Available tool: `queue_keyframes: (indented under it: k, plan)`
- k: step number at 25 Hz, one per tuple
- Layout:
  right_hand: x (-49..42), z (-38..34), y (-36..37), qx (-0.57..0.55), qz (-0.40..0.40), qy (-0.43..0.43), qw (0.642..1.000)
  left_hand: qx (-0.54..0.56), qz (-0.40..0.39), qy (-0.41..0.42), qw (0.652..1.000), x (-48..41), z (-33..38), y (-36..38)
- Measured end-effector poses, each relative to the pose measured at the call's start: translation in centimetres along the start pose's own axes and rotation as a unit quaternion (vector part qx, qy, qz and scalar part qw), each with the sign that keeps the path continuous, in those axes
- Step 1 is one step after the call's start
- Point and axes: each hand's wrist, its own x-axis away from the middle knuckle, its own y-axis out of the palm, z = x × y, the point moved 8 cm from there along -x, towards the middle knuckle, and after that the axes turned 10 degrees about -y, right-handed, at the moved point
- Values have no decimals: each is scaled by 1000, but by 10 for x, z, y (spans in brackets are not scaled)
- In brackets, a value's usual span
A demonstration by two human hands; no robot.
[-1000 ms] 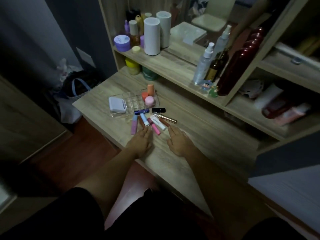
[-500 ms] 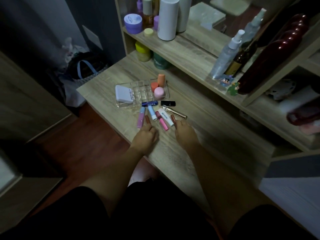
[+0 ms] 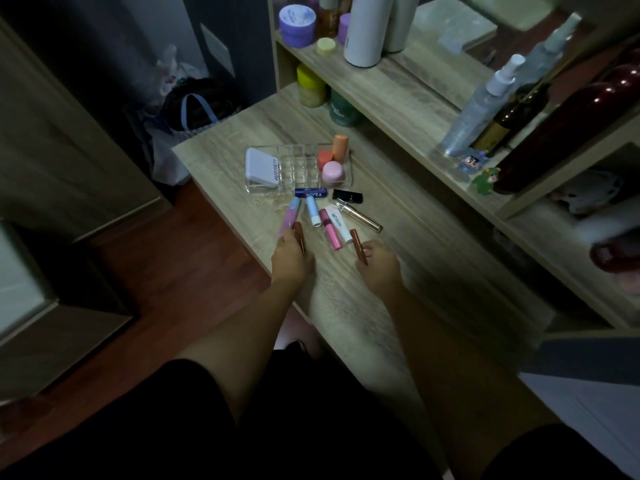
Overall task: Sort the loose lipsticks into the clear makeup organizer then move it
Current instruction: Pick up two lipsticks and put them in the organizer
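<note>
Left hand (image 3: pixel 291 258) pinches a brown lipstick (image 3: pixel 300 237); right hand (image 3: pixel 379 261) pinches another brown lipstick (image 3: pixel 357 244). Both near side of clear organizer (image 3: pixel 298 168) on counter (image 3: pixel 398 258); loose lipsticks (image 3: pixel 329 228) between.

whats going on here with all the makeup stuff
A person is sorting lipsticks at a wooden desk. The left hand grips a brown lipstick, and the right hand grips another brown tube. Several more tubes lie loose in front of the clear organizer, whose middle slots look empty.
</note>
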Motion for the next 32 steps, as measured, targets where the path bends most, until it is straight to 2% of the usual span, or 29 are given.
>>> queue_keyframes:
  k: [6,9,14,21,26,32]
  plan:
    - [1,1,-3,-117,10,18,993,-10,-18,-29,999,9,0,2]
    - [-11,-20,-15,-226,19,-9,974,41,-22,6,999,2,15,-16]
    - [-50,-65,-40,-325,49,-46,943,135,36,42,989,-37,51,-75]
    - [-121,-119,-42,-331,63,-87,937,139,85,115,980,-96,92,-134]
    - [-171,-140,-31,-305,68,-112,943,109,120,153,975,-133,106,-141]
    - [-201,-144,-2,-249,47,-127,959,53,84,188,977,-164,110,-122]
